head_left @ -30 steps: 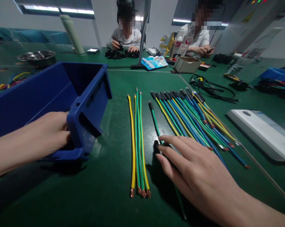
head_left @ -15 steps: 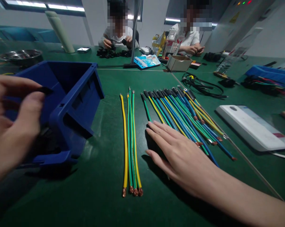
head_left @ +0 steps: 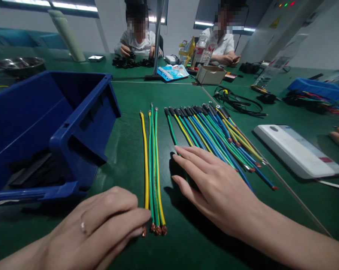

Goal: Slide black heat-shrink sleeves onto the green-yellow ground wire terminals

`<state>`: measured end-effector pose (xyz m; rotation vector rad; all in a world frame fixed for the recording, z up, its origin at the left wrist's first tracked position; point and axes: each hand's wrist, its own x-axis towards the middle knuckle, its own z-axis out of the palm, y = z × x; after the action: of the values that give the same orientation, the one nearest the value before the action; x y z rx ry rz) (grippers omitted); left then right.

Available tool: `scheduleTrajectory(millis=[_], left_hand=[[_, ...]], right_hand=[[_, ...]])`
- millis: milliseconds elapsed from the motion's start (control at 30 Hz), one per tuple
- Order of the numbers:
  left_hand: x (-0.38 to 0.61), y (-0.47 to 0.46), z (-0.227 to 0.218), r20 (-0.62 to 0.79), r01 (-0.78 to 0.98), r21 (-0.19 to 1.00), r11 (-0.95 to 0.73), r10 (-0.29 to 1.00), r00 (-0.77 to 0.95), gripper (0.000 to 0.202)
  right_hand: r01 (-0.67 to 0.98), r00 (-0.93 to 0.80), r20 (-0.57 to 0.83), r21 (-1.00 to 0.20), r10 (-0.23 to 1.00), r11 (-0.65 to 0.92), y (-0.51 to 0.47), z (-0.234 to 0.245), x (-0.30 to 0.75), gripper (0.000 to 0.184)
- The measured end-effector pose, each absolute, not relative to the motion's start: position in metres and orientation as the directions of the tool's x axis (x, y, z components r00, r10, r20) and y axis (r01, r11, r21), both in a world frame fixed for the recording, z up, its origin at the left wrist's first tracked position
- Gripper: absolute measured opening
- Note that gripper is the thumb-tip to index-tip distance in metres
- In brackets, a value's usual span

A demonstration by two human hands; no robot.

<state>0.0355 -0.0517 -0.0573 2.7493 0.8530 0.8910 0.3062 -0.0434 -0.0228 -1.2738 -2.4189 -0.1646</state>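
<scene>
Left hand (head_left: 102,225) in from lower left, back of hand up, knuckles bent, fingers bunched narrow over copper end of yellow wire (head_left: 145,161); tips partly hidden, cannot tell if they grip anything. Right hand (head_left: 214,183) in from lower right, palm down, wrist low, fingers stretched forward close together, thumb apart; lies across sleeved wires (head_left: 190,125), fingertips at green wire (head_left: 171,129) on row's left edge, not pinching. Yellow wire flat on desk (head_left: 127,142) between hands, just left of green-and-yellow wires (head_left: 155,168), copper ends toward wearer. Blue bin (head_left: 82,146) beyond left hand, black pieces (head_left: 31,172) inside.
</scene>
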Motion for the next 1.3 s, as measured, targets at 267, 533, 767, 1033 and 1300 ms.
scheduleTrajectory(millis=[267, 533, 767, 1033, 1300], left_hand=[[0.050, -0.048, -0.046, 0.486, 0.472, 0.414, -0.778, 0.627, 0.609, 0.024], [0.043, -0.040, -0.045, 0.428, 0.412, 0.446, -0.795, 0.593, 0.681, 0.031], [0.038, -0.036, -0.050, 0.440, 0.358, 0.397, -0.845, 0.517, 0.734, 0.029], [0.036, -0.040, -0.049, 0.412, 0.510, 0.327, -0.795, 0.606, 0.680, 0.024], [0.038, -0.039, -0.046, 0.401, 0.496, 0.264, -0.827, 0.562, 0.723, 0.027]], right_hand=[[0.789, -0.543, 0.386, -0.070, 0.746, 0.610, -0.054, -0.026, 0.299, 0.031], [0.825, -0.512, 0.363, -0.045, 0.778, 0.564, -0.052, -0.025, 0.300, 0.028], [0.852, -0.487, 0.400, 0.021, 0.777, 0.523, -0.051, -0.025, 0.301, 0.029], [0.887, -0.446, 0.431, 0.096, 0.784, 0.452, -0.050, -0.020, 0.304, 0.027], [0.579, -0.739, 0.328, -0.139, 0.589, 0.804, -0.060, -0.025, 0.298, 0.061]])
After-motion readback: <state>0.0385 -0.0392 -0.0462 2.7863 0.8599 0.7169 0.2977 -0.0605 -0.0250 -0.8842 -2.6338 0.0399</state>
